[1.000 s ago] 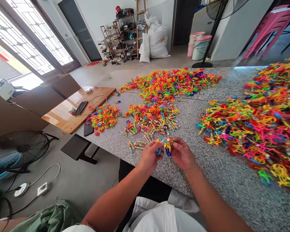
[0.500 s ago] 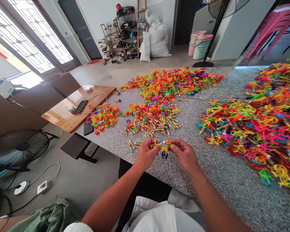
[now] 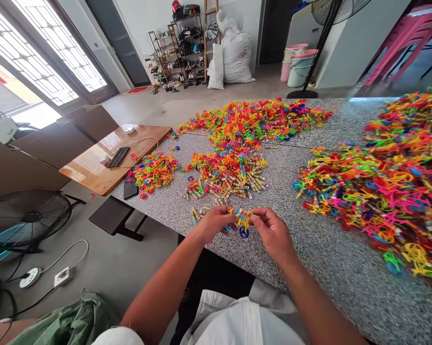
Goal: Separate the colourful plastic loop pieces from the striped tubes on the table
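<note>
Between my two hands is a small plastic toy bicycle (image 3: 243,222), yellow with a dark blue wheel hanging below and some blue and orange parts. My left hand (image 3: 217,223) pinches its left side, with a bit of blue showing under the fingers. Thumb and fingers of my right hand (image 3: 271,229) close on its right end. Both hands are just above the speckled stone table (image 3: 291,187) near its front edge. Past my hands lies a pile of printed, white-tipped sticks and colourful plastic pieces (image 3: 226,177). A few loose printed sticks (image 3: 197,214) lie by my left hand.
A big heap of finished-looking colourful toys (image 3: 399,182) covers the right side. Another long heap (image 3: 251,120) lies at the back, a smaller one (image 3: 154,171) at the left beside a black phone (image 3: 130,188). A wooden board (image 3: 93,165) carries a dark rack-like object (image 3: 118,157).
My left fingers have shifted their hold on the toy; the yellow part that stuck out at the left is now covered, and blue shows below. My right hand keeps its pinch.
</note>
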`<act>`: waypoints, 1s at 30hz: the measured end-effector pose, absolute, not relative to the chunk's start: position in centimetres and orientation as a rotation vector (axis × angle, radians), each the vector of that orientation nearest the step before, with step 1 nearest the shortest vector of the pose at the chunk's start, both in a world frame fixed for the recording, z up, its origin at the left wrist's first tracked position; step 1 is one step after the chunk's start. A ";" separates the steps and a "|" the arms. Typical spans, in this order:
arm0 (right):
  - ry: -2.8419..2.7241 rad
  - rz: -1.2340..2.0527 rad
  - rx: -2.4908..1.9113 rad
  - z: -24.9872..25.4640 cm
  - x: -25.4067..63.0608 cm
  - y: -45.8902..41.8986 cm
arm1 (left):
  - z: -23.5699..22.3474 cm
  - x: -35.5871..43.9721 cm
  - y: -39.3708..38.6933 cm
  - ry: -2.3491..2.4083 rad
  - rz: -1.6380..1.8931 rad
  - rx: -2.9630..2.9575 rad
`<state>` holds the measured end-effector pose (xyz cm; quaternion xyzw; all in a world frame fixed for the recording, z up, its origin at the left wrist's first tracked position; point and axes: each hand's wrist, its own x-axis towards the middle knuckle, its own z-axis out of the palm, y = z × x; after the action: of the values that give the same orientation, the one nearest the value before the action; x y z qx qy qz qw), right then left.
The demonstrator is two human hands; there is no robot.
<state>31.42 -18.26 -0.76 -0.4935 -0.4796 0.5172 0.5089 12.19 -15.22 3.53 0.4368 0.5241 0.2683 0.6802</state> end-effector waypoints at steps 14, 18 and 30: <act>-0.954 1.291 -1.141 -2.3 30.9 -18.2 | 3.2 12.2 -14.3 1.086 0.611 1.094; -1.109 1.139 -1.218 -2.2 31.3 -18.4 | 3.1 12.6 -14.7 1.044 0.653 1.061; -1.361 0.914 -1.265 -1.9 31.5 -18.8 | 2.0 12.7 -14.7 1.059 0.676 0.914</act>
<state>31.49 -18.83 -1.85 -0.5254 -0.5651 0.3798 0.5103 12.73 -14.74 2.03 0.4124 0.4777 0.3050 0.7132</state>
